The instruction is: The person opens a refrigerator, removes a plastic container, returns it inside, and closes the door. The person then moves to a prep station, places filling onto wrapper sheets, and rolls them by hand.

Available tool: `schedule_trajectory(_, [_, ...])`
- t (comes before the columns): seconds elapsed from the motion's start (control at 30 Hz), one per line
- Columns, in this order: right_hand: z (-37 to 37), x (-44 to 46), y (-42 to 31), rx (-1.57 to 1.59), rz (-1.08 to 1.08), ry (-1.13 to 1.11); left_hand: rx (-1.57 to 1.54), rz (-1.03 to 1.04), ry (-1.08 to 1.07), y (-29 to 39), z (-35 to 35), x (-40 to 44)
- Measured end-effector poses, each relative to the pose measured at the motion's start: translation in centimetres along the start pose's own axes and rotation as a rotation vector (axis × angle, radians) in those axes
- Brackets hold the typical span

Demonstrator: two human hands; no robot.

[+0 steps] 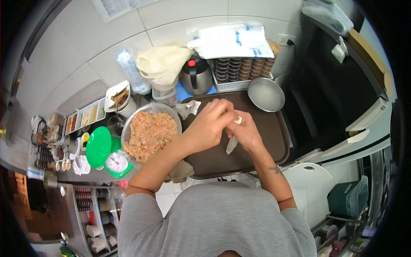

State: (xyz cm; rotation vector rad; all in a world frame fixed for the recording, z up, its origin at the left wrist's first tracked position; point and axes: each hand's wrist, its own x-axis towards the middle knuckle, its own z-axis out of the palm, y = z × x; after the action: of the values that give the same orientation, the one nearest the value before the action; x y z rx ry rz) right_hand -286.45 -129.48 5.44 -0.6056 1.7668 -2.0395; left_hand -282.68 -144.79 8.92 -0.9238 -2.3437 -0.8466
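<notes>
My right hand (246, 132) is closed around a thin white wrapper (231, 144), whose end hangs below the palm; a small white bit also shows near the thumb. Fingers bent, my left hand (209, 122) meets it there and pinches at the same piece, though its fingertips are partly hidden. Both hands are above a brown tray (261, 156). To the left stands a large bowl (179, 124) of minced orange-pink filling (150, 132). A crumpled white sheet (188, 109) lies at the tray's upper left edge.
A metal bowl of cloudy liquid (266, 94) sits at the tray's upper right. Behind are a steel jug (197, 79) and stacked small cups (239, 70) under a white bag (233, 40). Left of the filling are a green scale (116, 162) and a condiment tray (87, 113).
</notes>
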Motion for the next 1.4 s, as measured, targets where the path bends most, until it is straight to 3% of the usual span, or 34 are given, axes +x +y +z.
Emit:
schedule_trajectory(0.17, [-2.1, -1.2, -0.2, -0.006, -0.015, 0.137, -0.005, 0.108, -0.125, 0.0, 1.7, 2.6])
schedule_trajectory(0.2, [-2.7, -1.3, -0.2, -0.012, -0.009, 0.153, -0.198, 0.094, -0.118, -0.8, 2.2, 3.5])
schedule_trajectory(0.3, [-4.4, -1.9, -0.8, -0.089, 0.021, 0.242, -0.455, -0.221, -0.067, -4.6, 5.6, 6.9])
schedule_trajectory(0.37, [-4.9, -1.6, -0.6, -0.025, -0.017, 0.287, -0.175, -0.072, -0.100, -10.1, 11.7, 7.8])
schedule_trajectory(0.47, [-6.1, -1.4, -0.1, 0.031, -0.029, 0.315, 0.312, -0.039, -0.442, -11.0, 15.7, 9.2])
schedule_trajectory(0.57, [-7.1, -0.8, 0.8, 0.039, -0.037, 0.319, 0.415, -0.048, -0.665, -11.6, 17.2, 10.1])
schedule_trajectory(0.67, [-7.8, -0.2, 0.8, 0.053, -0.030, 0.291, 0.183, -0.222, -0.456, -12.3, 16.9, 10.3])
schedule_trajectory(0.77, [-8.5, 0.2, 1.0, 0.073, -0.028, 0.280, -0.471, -0.167, -0.041, -10.5, 11.6, 9.8])
schedule_trajectory(0.97, [-6.8, 1.3, 0.6, 0.080, -0.032, 0.267, -0.090, 0.041, 0.038, -2.8, 7.1, 5.9])
schedule_trajectory(1.0, [-6.7, 1.4, 0.9, 0.086, -0.031, 0.223, -0.109, 0.054, -0.004, -2.9, 6.2, 5.8])
schedule_trajectory(1.1, [-6.6, 1.1, -0.7, 0.185, -0.092, 0.068, -0.615, -0.259, 0.086, -3.8, 4.3, 4.6])
schedule_trajectory(1.13, [-6.5, 1.2, -1.2, 0.165, -0.126, 0.066, -0.745, -0.378, 0.049, -4.8, 4.6, 3.5])
schedule_trajectory(1.23, [-7.6, 1.8, -1.6, 0.518, -0.241, 0.001, -0.859, -0.460, -0.309, -5.9, 7.1, 0.3])
schedule_trajectory(1.3, [-8.1, 2.1, -1.1, 0.578, -0.364, -0.010, -0.938, -0.582, -0.506, -6.2, 9.3, -1.4])
schedule_trajectory(1.37, [-8.9, 2.1, 0.1, 0.690, -0.444, -0.030, -1.037, -0.572, -0.507, -6.4, 9.9, -1.8])
schedule_trajectory(1.4, [-9.8, 2.3, 1.3, 0.801, -0.472, -0.167, -1.058, -0.621, -0.565, -6.6, 9.1, -1.7])
